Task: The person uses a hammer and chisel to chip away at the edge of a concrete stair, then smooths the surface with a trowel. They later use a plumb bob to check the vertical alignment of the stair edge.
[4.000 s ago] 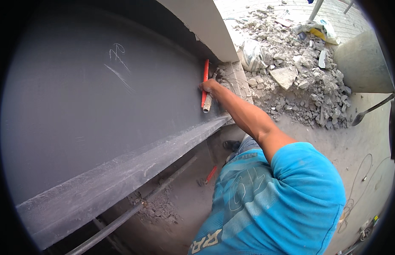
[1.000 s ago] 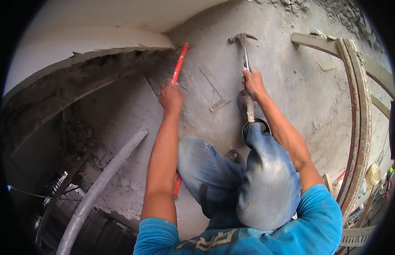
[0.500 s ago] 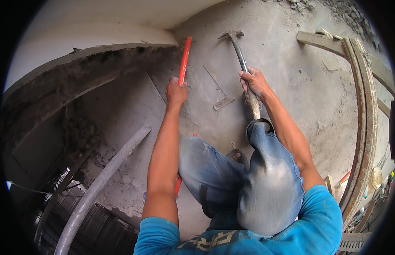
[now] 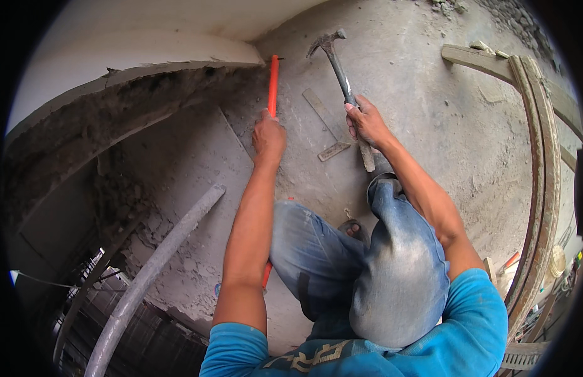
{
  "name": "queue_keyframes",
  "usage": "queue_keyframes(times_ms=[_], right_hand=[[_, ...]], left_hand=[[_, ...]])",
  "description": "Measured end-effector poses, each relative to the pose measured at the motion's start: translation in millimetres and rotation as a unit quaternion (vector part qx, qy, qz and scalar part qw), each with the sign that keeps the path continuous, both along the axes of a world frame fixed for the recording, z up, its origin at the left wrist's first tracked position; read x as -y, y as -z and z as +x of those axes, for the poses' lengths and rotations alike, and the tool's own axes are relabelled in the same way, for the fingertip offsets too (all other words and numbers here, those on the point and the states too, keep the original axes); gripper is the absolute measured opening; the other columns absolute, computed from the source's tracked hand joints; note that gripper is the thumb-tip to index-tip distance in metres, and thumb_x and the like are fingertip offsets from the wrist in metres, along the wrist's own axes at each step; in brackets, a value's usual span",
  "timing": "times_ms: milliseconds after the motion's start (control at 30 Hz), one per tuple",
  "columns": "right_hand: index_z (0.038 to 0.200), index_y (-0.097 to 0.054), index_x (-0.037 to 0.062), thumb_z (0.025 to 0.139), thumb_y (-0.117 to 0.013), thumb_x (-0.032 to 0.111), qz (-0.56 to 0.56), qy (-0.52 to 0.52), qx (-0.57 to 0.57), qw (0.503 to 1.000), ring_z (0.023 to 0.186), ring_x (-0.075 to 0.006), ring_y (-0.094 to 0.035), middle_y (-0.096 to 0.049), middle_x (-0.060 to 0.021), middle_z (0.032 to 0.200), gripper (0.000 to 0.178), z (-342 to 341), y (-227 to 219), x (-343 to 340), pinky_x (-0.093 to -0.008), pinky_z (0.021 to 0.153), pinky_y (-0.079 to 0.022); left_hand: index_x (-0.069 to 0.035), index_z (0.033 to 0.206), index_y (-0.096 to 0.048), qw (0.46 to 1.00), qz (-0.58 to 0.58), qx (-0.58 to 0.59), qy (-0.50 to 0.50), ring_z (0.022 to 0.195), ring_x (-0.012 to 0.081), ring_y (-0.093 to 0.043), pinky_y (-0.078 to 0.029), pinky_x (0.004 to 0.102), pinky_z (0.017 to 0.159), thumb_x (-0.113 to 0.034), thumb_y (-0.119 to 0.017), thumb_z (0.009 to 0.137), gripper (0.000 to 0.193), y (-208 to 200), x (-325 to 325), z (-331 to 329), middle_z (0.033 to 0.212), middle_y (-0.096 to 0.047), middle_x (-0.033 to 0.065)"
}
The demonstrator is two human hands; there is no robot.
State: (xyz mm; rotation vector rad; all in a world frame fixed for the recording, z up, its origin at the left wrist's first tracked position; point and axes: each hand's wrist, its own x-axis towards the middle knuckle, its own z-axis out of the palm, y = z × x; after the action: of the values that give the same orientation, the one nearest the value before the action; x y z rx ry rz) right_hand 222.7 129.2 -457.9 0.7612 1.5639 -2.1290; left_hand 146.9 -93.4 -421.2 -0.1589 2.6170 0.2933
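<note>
Head view: orange-red straight bar (image 4: 274, 85) gripped by left hand (image 4: 268, 135), upper centre of frame; fingers fully curled around it, no gap visible. Bar is pointed toward top of frame, its far end just beside the jagged lower edge of a pale plastered wall (image 4: 147, 53), upper left. Claw hammer with dark metal head and worn grey handle (image 4: 336, 66) held by right hand (image 4: 368, 122), right of centre; handle wrapped by fingers and thumb, butt left sticking out below the fist. Hammer head is raised clear of bar, not touching it.

Progress: both tools are already in hand; wall edge is broken and rough, with grey rubble (image 4: 520, 22) scattered at upper right. No contact between hammer and bar is shown at this instant. How much remains cannot be told; no finished surface can be picked out.

Flat metal square-shaped tool (image 4: 334, 151) is left on the dusty grey floor between the hands, touched by neither. Another red piece (image 4: 267, 274) is mostly hidden by left forearm, lower centre.

Containers: pale round bucket (image 4: 556, 261) seen at right edge, partly blocked by brown weathered wooden frame (image 4: 536, 157); contents cannot be made out.
</note>
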Motion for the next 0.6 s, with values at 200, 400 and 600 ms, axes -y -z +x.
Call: queue_keyframes(times_ms=[200,400,600], right_hand=[[0.088,-0.045,0.0064,0.095,-0.049,0.028,0.015,0.011,0.001,1.000,0.047,-0.0110,-0.044,-0.045,-0.0008,0.061,0.023,-6.4,14.4,10.5,-0.0271,0.042,-0.037],[0.085,-0.046,0.0048,0.095,-0.049,0.029,0.084,0.005,-0.006,0.996,0.052,-0.0129,-0.048,-0.049,-0.0034,0.061,0.026,-20.2,29.8,22.3,-0.0291,0.048,-0.039],[0.084,-0.047,0.0032,0.094,-0.050,0.029,0.147,0.110,-0.050,0.982,0.055,-0.0137,-0.051,-0.050,-0.0037,0.060,0.028,-31.4,36.2,42.5,-0.0299,0.051,-0.040]], left_hand=[[-0.001,0.132,-0.040,0.999,0.040,0.000,-0.008,0.092,0.0413,-0.061,-0.047,0.0453,0.082,-0.009,-0.050,0.087,0.047,-5.0,-22.2,5.5,0.098,-0.062,0.0269],[-0.002,0.139,-0.034,0.997,0.058,0.016,-0.051,0.097,0.0413,-0.060,-0.046,0.0432,0.086,-0.009,-0.050,0.088,0.054,-15.8,-39.8,3.9,0.103,-0.061,0.0276],[-0.001,0.140,-0.032,0.994,0.077,0.014,-0.076,0.099,0.0386,-0.060,-0.046,0.0421,0.088,-0.007,-0.050,0.086,0.057,-19.8,-58.0,-0.5,0.104,-0.061,0.0262]])
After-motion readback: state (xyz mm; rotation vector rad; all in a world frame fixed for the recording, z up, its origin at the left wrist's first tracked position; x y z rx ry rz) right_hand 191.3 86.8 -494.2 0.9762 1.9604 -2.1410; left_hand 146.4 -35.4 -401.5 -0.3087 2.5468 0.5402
